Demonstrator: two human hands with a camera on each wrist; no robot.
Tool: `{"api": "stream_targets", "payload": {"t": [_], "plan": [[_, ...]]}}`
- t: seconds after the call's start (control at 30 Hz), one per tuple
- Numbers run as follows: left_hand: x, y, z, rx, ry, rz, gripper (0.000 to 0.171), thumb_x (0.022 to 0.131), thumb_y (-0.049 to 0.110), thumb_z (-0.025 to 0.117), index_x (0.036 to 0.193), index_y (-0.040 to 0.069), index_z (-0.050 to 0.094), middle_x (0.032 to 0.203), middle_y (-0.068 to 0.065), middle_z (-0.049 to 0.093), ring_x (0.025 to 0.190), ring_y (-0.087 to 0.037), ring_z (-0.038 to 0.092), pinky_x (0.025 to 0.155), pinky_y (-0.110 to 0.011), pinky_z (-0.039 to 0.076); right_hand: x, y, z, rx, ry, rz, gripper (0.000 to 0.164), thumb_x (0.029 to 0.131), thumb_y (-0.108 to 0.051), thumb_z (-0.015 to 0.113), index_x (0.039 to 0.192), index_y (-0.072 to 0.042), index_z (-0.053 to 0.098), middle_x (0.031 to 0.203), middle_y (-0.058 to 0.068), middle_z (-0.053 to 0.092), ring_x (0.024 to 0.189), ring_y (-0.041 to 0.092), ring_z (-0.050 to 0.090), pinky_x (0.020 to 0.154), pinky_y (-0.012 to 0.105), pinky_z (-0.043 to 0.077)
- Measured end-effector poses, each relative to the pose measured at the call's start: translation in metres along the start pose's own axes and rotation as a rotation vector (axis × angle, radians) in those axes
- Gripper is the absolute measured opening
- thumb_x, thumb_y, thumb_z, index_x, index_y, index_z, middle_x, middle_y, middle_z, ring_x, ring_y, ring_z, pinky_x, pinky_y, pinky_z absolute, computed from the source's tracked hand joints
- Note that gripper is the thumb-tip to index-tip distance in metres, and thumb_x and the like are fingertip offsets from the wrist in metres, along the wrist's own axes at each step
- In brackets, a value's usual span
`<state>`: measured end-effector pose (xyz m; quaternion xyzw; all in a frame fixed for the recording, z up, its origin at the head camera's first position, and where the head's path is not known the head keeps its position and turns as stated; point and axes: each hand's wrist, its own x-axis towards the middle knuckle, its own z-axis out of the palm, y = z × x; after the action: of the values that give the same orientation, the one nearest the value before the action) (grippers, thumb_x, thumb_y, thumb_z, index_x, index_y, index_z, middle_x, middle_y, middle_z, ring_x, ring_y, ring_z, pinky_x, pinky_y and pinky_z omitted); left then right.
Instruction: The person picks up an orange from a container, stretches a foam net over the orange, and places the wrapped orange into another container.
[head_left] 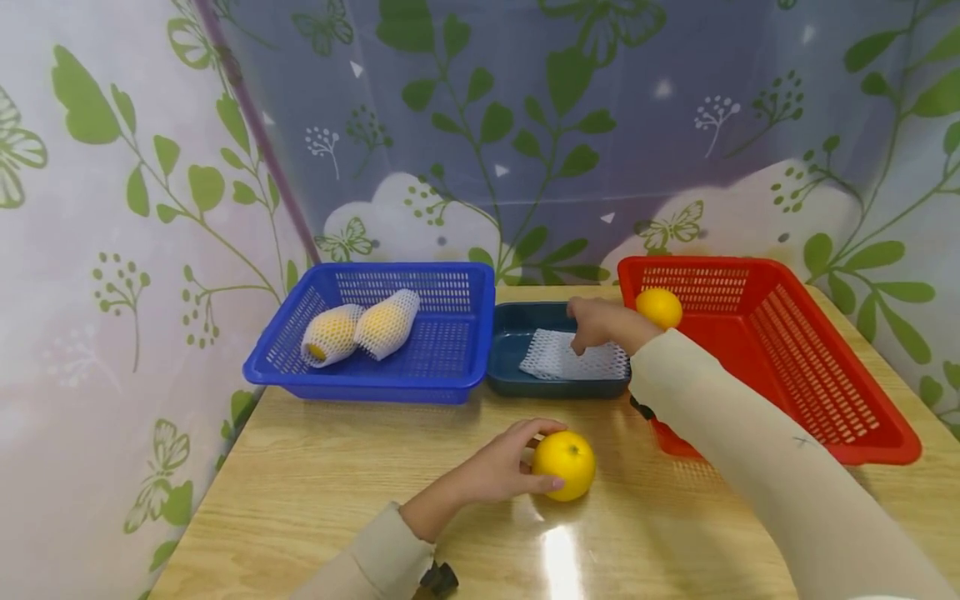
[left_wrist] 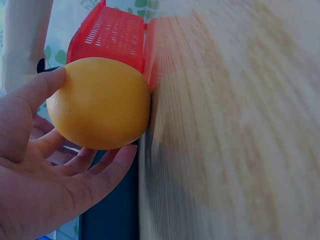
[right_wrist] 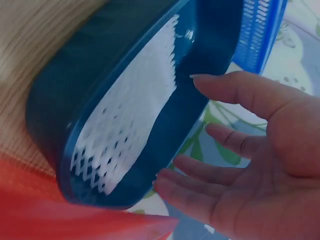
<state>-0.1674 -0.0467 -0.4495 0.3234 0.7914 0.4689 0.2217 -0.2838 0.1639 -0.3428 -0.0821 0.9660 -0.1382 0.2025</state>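
On the table my left hand (head_left: 498, 468) holds a yellow-orange orange (head_left: 564, 466), thumb on one side and fingers curled round the other. In the left wrist view, the orange (left_wrist: 100, 103) rests against the wood with thumb and fingertips touching it. My right hand (head_left: 600, 323) hovers over the dark teal tray (head_left: 517, 388), fingers spread and holding nothing. White foam net sleeves (head_left: 551, 354) lie flat in that tray. From the right wrist view, the hand (right_wrist: 250, 155) is apart from the netting (right_wrist: 132, 110), near the tray's far rim.
A blue basket (head_left: 375, 390) at the left holds two fruits in white foam nets (head_left: 387, 323). At the right stands a red basket (head_left: 847, 358) with one orange (head_left: 659, 308) in its left back corner, partly behind my right forearm. A patterned curtain (head_left: 465, 125) hangs behind.
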Motion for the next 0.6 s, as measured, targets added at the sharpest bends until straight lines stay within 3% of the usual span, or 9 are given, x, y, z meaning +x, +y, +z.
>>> {"api": "stream_targets", "payload": {"t": [0.2,0.43,0.6], "plan": [[-0.0012,0.002,-0.0007,0.003,0.002,-0.007,0.058,0.087,0.018,0.075,0.138,0.018,0.048,0.138,-0.006,0.047,0.119,-0.022,0.05,0.082,-0.019,0.051,0.0034,0.0009,0.0008,-0.023,-0.032,0.012,0.063,0.084,-0.008,0.071,0.136,0.005,0.038,0.134,0.026,0.05,0.112,0.037,0.052,0.099,0.052,0.045],[-0.0013,0.0011,-0.0014,0.02,-0.017,0.004,0.058,0.089,0.022,0.073,0.14,0.018,0.046,0.139,-0.004,0.046,0.119,-0.021,0.05,0.084,-0.018,0.05,0.0055,-0.0007,0.0047,-0.094,-0.108,0.113,0.082,0.082,-0.007,0.071,0.146,0.006,0.021,0.137,0.027,0.047,0.109,0.037,0.052,0.097,0.052,0.047],[-0.0017,0.0001,-0.0019,0.028,-0.024,0.013,0.06,0.089,0.025,0.073,0.141,0.018,0.045,0.14,-0.005,0.045,0.12,-0.02,0.05,0.084,-0.019,0.051,0.0061,-0.0035,0.0087,-0.085,-0.127,0.173,0.089,0.082,-0.005,0.072,0.15,0.003,0.017,0.144,0.028,0.04,0.115,0.039,0.048,0.1,0.055,0.044]]}}
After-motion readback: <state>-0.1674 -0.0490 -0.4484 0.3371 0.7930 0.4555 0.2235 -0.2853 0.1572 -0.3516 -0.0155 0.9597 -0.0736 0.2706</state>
